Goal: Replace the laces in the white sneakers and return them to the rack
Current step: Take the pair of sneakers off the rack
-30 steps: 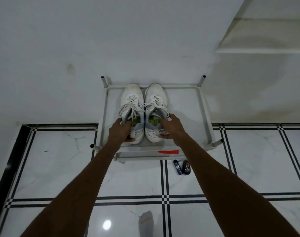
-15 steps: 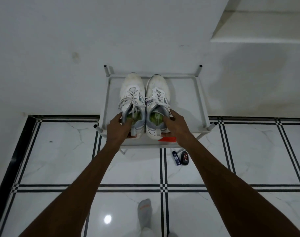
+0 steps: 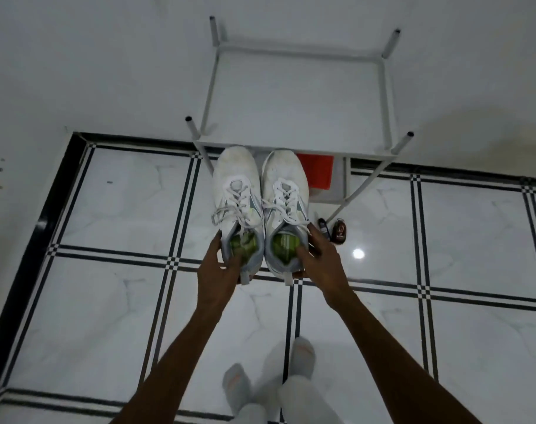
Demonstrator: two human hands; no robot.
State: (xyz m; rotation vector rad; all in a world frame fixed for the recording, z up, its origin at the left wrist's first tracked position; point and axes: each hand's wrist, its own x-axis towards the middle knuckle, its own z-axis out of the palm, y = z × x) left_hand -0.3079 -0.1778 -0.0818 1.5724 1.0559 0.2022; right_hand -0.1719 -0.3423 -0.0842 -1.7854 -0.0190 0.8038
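Two white sneakers [image 3: 260, 206] (laces loose) hung side by side near the rack [image 3: 297, 96], left hand [image 3: 219, 270] and right hand [image 3: 320, 261] each gripping a heel collar.

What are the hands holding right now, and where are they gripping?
Each hand holds one white sneaker at its heel collar: left hand the left sneaker, right hand the right sneaker.

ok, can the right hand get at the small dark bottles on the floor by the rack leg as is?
Probably not yet: the right hand grips the right sneaker. The bottles lie just beside it with bare floor between, so once it lets go the way looks free.
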